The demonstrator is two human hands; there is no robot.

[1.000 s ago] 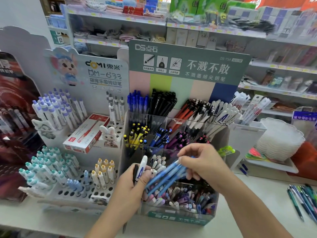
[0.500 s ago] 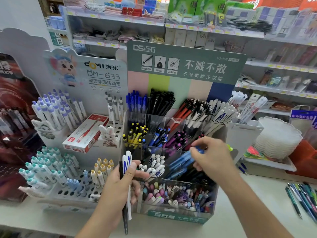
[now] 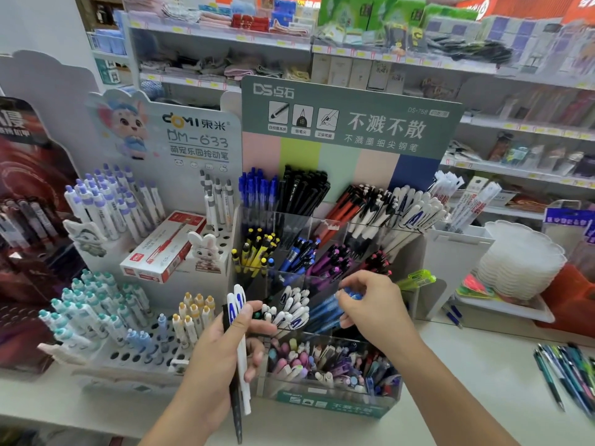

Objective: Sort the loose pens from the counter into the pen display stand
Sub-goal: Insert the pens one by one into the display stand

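- While the left hand [image 3: 222,346] grips three pens [image 3: 240,349] (two white, one black), fingers curled round them.
- Right hand [image 3: 373,304] pinches blue pens [image 3: 325,312] in the pen display stand [image 3: 335,405] — count unclear.

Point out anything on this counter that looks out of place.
A red and white pen box lies flat across the peg holes of the white stand, and a green highlighter lies sideways on the main stand's edge instead of upright.

Stationery shop counter, for sure.
Branded pen display stand [image 3: 341,130] stuffed with pens, a cartoon-mascot pen rack [image 3: 161,149] just left of it, price-tagged shelves [image 3: 370,56] of packaged goods behind.
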